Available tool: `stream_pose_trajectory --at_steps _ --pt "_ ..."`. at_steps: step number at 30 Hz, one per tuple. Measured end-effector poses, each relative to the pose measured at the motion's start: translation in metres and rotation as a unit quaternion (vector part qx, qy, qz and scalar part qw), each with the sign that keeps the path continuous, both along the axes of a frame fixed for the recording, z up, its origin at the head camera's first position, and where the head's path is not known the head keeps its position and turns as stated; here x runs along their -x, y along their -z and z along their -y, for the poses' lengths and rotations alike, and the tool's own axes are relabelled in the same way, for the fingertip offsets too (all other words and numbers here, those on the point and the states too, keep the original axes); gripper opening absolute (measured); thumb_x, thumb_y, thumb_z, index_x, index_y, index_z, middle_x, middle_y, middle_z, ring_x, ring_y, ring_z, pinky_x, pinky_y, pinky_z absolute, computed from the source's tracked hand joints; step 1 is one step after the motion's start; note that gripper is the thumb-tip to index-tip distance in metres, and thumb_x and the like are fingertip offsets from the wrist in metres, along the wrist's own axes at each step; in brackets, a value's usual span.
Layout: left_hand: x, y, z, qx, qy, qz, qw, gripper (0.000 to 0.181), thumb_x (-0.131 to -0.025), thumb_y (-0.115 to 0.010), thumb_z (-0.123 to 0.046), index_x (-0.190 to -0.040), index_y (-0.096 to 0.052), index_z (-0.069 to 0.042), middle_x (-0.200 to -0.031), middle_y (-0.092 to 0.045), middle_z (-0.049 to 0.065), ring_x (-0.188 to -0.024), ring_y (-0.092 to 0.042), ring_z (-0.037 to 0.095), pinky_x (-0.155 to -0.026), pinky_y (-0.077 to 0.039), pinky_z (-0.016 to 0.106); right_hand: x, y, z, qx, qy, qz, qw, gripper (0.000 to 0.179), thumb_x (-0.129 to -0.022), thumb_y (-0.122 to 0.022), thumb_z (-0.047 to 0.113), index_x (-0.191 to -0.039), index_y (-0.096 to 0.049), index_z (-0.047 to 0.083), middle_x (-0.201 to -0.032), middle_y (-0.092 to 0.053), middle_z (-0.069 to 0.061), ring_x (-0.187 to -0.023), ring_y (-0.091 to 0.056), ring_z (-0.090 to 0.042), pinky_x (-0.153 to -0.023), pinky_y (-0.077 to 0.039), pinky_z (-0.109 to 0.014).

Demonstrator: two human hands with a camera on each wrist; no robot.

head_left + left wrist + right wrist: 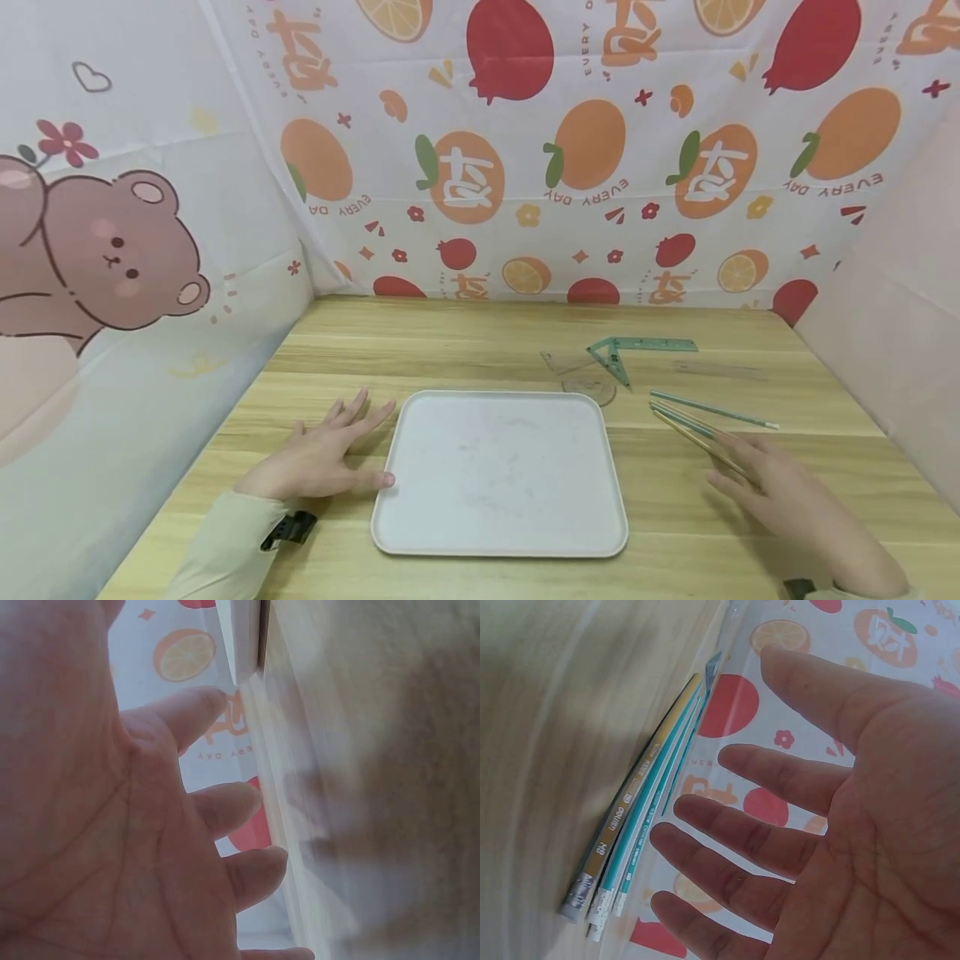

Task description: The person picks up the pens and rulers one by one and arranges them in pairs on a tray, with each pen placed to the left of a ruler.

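Note:
A white rectangular tray (498, 475) lies flat on the wooden table. Fingers spread, my left hand (318, 462) is at the tray's left side, its thumb tip on the rim; the left wrist view shows its bare palm and the tray's edge (241, 637). To the right of the tray, my right hand (780, 487) hovers by a bunch of gold and teal pencils (686, 421), overlapping their near ends. In the right wrist view its fingers (727, 862) are extended and apart from the pencils (619, 832). Another teal pencil (716, 409) lies just behind the bunch.
Behind the pencils lie a teal ruler (660, 343), a teal set square (611, 358), a clear set square (562, 365), a clear protractor (600, 392) and a clear ruler (720, 370). A fruit-print cloth (525, 225) hangs along the table's back edge, with cloth walls on both sides.

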State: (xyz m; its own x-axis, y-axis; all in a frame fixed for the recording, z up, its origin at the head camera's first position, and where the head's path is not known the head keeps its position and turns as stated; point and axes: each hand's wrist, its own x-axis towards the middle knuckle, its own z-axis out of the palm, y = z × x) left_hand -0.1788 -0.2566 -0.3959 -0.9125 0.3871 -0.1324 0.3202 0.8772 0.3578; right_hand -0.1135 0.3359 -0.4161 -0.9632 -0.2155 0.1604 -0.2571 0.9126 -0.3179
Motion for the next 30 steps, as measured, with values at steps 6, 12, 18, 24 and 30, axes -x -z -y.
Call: stream_pose_trajectory --at_steps 6,12,18,24,30 --pt "-0.001 0.001 0.004 -0.002 0.016 0.0 0.9999 0.107 -0.083 -0.078 -0.074 -0.17 -0.033 -0.031 -0.176 -0.017 0.032 -0.154 -0.019 0.07 -0.1 -0.014 0.101 -0.001 0.005 -0.001 0.005 0.006 0.012 0.9999 0.058 -0.102 -0.074 0.036 -0.144 -0.064 -0.003 -0.138 -0.065 -0.034 -0.126 -0.063 -0.057 -0.096 -0.052 -0.075" --pt "-0.001 0.007 0.009 0.0 0.018 0.007 0.9998 0.112 -0.079 -0.08 -0.077 -0.17 -0.033 -0.033 -0.176 -0.015 0.034 -0.152 -0.018 0.073 -0.099 -0.011 0.102 -0.001 0.012 -0.002 0.006 0.015 0.023 0.9996 0.058 -0.102 -0.074 0.038 -0.143 -0.066 -0.002 -0.136 -0.062 -0.042 -0.124 -0.061 -0.063 -0.095 -0.051 -0.078" --pt "0.0 0.012 0.011 -0.004 0.026 0.002 0.9996 0.119 -0.07 -0.085 -0.078 -0.169 -0.034 -0.034 -0.174 -0.019 0.035 -0.152 -0.018 0.074 -0.097 -0.01 0.103 -0.004 0.017 -0.003 0.013 0.028 0.043 0.9986 0.06 -0.103 -0.072 0.043 -0.145 -0.065 0.001 -0.141 -0.058 -0.044 -0.129 -0.056 -0.067 -0.096 -0.048 -0.081" --pt "0.0 0.013 0.012 -0.006 0.027 0.005 0.9996 0.117 -0.07 -0.085 -0.077 -0.168 -0.037 -0.035 -0.175 -0.019 0.034 -0.152 -0.016 0.074 -0.098 -0.007 0.103 -0.001 0.018 -0.005 0.02 0.018 0.034 0.9991 0.059 -0.101 -0.075 0.04 -0.141 -0.066 -0.002 -0.139 -0.063 -0.039 -0.127 -0.06 -0.062 -0.097 -0.05 -0.078" --pt "0.0 0.013 0.012 -0.016 0.027 0.004 0.9995 0.113 -0.07 -0.087 -0.074 -0.166 -0.041 -0.035 -0.174 -0.018 0.036 -0.152 -0.015 0.075 -0.097 -0.006 0.103 0.004 0.016 -0.005 0.013 0.009 0.026 0.9995 0.056 -0.1 -0.077 0.036 -0.138 -0.068 -0.005 -0.131 -0.071 -0.03 -0.12 -0.069 -0.05 -0.095 -0.056 -0.068"
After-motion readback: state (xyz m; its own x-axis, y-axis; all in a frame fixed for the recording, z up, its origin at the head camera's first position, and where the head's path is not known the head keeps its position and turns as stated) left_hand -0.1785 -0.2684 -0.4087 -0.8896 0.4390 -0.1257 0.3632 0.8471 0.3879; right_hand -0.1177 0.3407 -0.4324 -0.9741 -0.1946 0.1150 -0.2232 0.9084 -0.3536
